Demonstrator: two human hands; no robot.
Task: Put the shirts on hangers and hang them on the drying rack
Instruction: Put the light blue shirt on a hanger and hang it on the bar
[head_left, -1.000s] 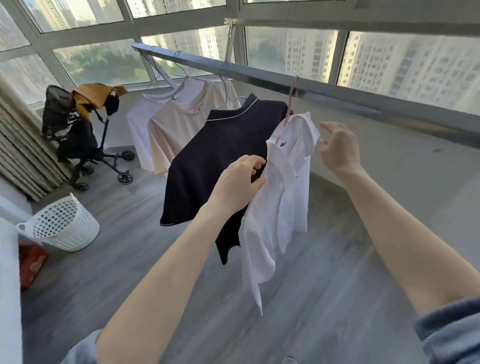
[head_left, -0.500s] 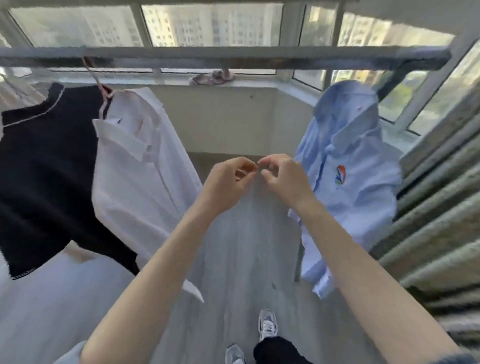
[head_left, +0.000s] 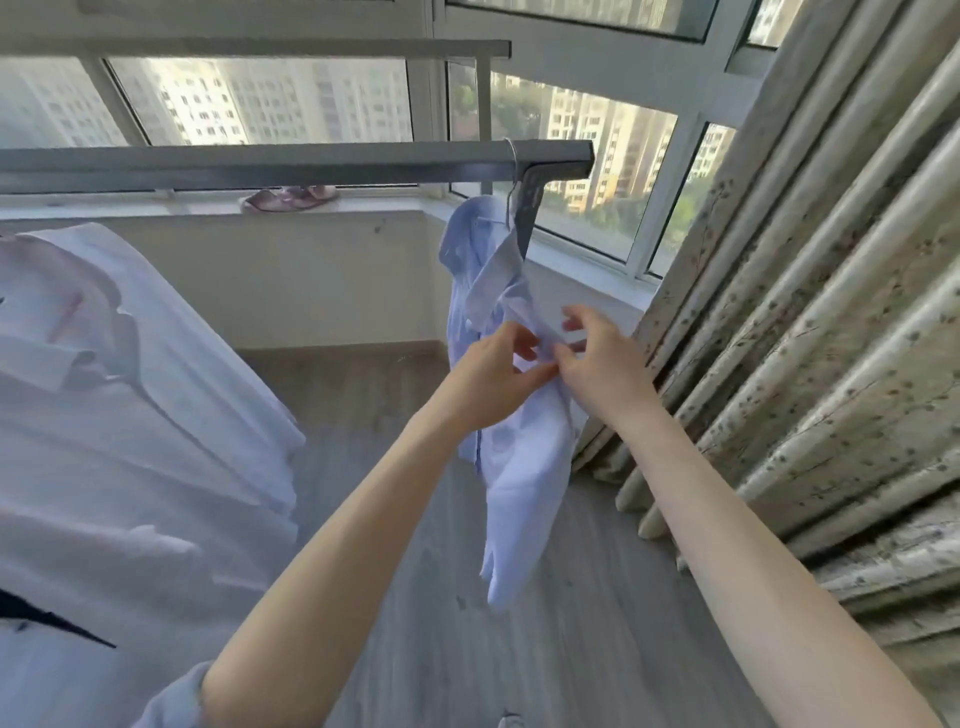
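fastening the front of the light blue collared shirt (head_left: 519, 478) looks to be the step in hand. the shirt already hangs from a thin wire hanger (head_left: 511, 171) hooked over the far right end of the grey metal drying rail (head_left: 260, 166), close to the patterned beige curtain (head_left: 805, 312).

both hands meet at the shirt's front opening, a little below the collar. the left hand (head_left: 493, 371) pinches the cloth with thumb and curled fingers. the right hand (head_left: 597, 358) pinches the facing edge, one finger lifted. whether a button lies between them is too small to tell.

to do this well, i judge that the two edges should be held level and gripped close to the fastening point, so the loose shirt does not swing or twist. the pull should go sideways between the hands, not downward: the hook sits near the rail's open end, and a tug could tilt the light hanger or slide it off. the collar looks rumpled and may want smoothing afterwards.

a large white collared shirt (head_left: 130, 415) hangs in the left foreground, well apart from the blue one. a crumpled pink cloth (head_left: 291, 198) lies on the windowsill behind the rail.
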